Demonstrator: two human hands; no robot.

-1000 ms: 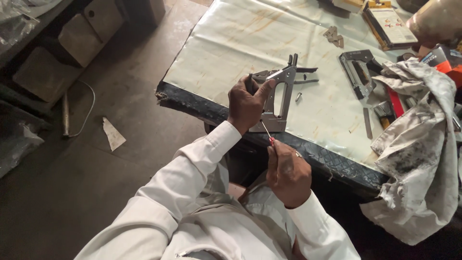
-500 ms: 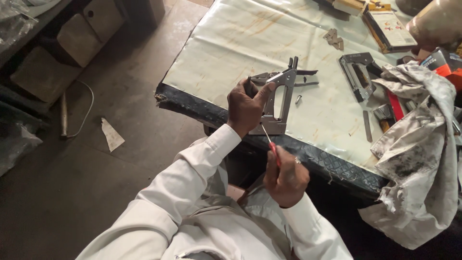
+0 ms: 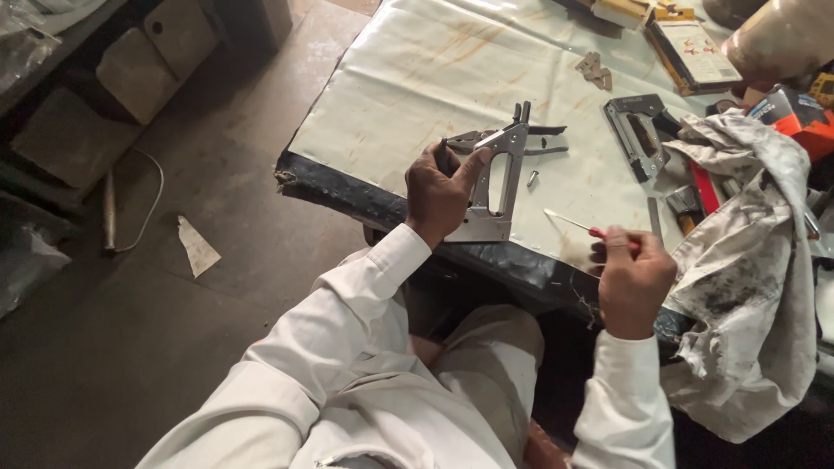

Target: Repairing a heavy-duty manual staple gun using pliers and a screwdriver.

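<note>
A bare concrete floor fills the left of the view, dim and dusty; a scrap of pale paper lies on it beside a loop of cable, and boxes sit against the far edge. The surface stands to the right, covered by a stained whitish sheet with a dark front rim; a large soiled cloth hangs over its right end, partly covering tools. A second staple gun lies flat near the cloth, and a flat booklet rests at the far corner. Near the front rim, the left hand is clenched around a grey metal staple gun frame, held upright on the sheet; pliers lie just behind it. The right hand grips a thin red-handled screwdriver, its tip apart from the frame; a small screw lies between.
</note>
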